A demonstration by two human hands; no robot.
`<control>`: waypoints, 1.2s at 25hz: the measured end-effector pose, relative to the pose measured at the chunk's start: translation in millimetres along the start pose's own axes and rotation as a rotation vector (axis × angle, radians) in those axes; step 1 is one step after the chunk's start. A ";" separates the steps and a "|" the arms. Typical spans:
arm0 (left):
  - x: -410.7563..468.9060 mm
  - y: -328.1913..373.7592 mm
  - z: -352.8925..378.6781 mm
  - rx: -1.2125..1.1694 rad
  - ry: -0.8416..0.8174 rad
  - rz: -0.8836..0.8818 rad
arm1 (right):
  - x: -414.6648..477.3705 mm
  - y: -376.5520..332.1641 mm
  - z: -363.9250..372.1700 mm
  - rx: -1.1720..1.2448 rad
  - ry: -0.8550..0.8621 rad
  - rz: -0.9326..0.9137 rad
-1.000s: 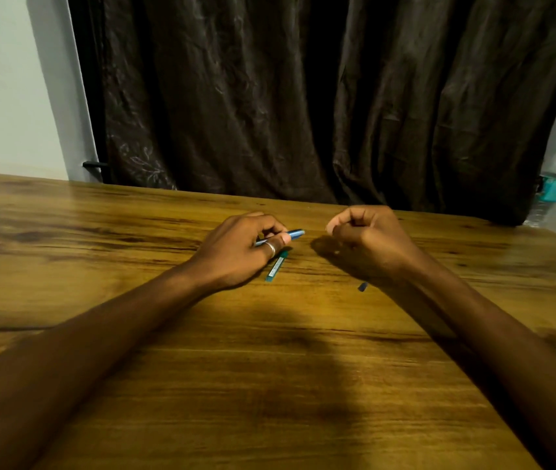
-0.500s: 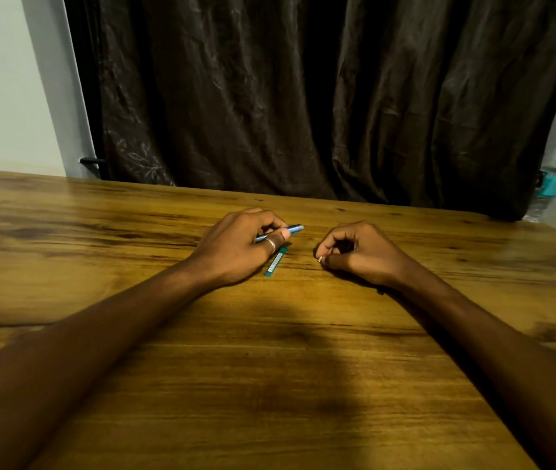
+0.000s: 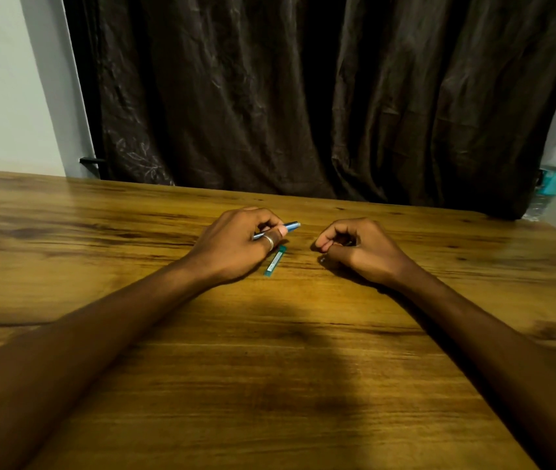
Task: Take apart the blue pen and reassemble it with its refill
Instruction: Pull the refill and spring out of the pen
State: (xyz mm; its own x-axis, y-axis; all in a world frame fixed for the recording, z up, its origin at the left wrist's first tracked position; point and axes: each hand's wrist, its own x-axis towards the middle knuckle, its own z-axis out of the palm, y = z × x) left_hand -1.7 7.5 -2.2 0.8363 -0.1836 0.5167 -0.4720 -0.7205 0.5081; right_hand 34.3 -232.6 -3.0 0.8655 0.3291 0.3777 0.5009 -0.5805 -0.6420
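My left hand [image 3: 236, 245] rests on the wooden table [image 3: 270, 368], fingers closed around the blue pen barrel [image 3: 291, 226]. The barrel's end sticks out to the right past my fingertips. A short teal pen piece [image 3: 274, 261] lies flat on the table just below and right of that hand, touching nothing. My right hand [image 3: 361, 249] sits on the table a little to the right, fingers curled into a loose fist. A small glint shows at its lower fingertips; I cannot tell whether it holds anything.
A dark curtain [image 3: 303, 96] hangs behind the table's far edge. A clear water bottle with a teal label [image 3: 553, 174] stands at the far right. A pale wall [image 3: 5, 79] is at the left.
My right hand has come down from a raised fist onto the table and settled with its fingers curled. My left hand and the teal piece have stayed put.
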 end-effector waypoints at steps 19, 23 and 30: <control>4.6 20.6 -6.6 0.335 -0.149 -0.175 | 8.7 -14.1 0.3 -0.126 0.105 -0.127; 2.6 21.1 -5.7 0.252 -0.186 -0.199 | 4.8 -14.5 5.4 -0.139 0.085 -0.136; 2.0 15.6 -6.3 0.205 -0.182 -0.187 | 2.0 -20.5 13.4 -0.071 0.010 -0.150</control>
State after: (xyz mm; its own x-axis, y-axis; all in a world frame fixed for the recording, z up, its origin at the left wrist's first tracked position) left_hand -9.2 0.1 11.0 0.9481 -0.1388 0.2861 -0.2551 -0.8690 0.4239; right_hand 25.9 -210.0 2.0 0.7808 0.4085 0.4727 0.6222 -0.5767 -0.5294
